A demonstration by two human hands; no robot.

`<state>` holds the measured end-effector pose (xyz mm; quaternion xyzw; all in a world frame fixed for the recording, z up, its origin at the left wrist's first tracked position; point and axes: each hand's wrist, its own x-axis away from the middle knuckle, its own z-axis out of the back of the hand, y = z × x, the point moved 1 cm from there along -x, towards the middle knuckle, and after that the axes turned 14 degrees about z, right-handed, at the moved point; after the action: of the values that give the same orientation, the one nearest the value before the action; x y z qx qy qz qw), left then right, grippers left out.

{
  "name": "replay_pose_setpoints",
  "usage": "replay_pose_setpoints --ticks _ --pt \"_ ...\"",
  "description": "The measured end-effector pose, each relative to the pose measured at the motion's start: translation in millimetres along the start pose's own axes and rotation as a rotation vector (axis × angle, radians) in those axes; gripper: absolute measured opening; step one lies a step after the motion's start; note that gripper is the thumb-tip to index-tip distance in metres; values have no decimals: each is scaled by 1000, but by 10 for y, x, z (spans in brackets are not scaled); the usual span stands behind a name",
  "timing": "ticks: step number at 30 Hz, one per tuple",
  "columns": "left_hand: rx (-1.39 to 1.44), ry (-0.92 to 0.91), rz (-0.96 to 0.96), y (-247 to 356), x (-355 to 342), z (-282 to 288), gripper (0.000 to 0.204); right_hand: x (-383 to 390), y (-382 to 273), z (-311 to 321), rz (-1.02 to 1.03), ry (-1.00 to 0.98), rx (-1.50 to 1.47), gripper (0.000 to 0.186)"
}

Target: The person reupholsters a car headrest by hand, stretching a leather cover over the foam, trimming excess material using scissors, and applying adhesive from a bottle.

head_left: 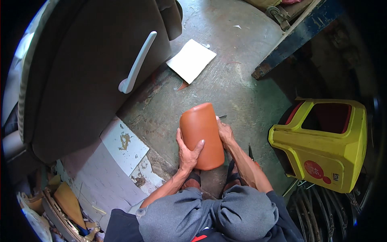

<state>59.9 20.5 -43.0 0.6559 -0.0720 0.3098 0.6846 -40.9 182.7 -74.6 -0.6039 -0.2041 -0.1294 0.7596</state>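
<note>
Between my knees and the far floor, I hold an orange-brown pad (203,135) with a smooth leather-like cover and rounded ends. My left hand (188,155) grips its near left side, thumb lying on top and fingers around the edge. Along the right edge, my right hand (225,131) is closed, its fingers partly hidden by the pad. A thin dark blade-like tip (222,116) sticks out by those fingers; the rest of it cannot be seen. Beside my right forearm, a dark pointed tool (250,152) shows on the floor.
A large dark upholstered seat with a pale lever (139,62) stands at the left. A white square sheet (192,61) lies ahead on the concrete floor. At the right are a yellow plastic housing (322,145) and black cables (318,209). A blue-edged board (298,38) juts in beyond.
</note>
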Motion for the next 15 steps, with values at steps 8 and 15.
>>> replay_pose_setpoints --ticks 8,15 --pt "9 18 -70 -109 -29 -59 112 -201 285 -7 149 203 521 75" --pt "-10 -4 -96 -207 -165 52 111 -276 343 41 96 59 404 75"
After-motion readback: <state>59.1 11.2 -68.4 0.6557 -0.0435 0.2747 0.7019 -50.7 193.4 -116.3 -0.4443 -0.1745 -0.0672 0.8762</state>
